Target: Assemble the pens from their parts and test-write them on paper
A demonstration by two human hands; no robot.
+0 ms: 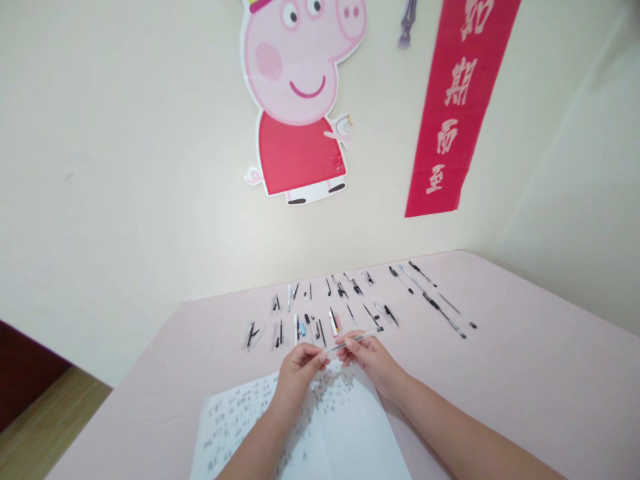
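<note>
A slim clear pen barrel (367, 334) with a black end is held between my two hands, above the top edge of a handwritten sheet of paper (350, 440). My left hand (299, 373) pinches its left end between thumb and fingertips. Farther along the barrel, my right hand (373, 359) is closed round it, and the black end sticks out to the right. My fingers cover part of the barrel, so I cannot tell what is inside. Just beyond my hands lie pen parts, among them a white and pink piece (334, 323) and a black cap (307, 319).
Several pen parts lie in two rows across the pink tabletop (525, 373). Long pens (435, 303) rest at the right rear. The table meets a wall with a cartoon pig cutout (303, 150) and a red banner (453, 120).
</note>
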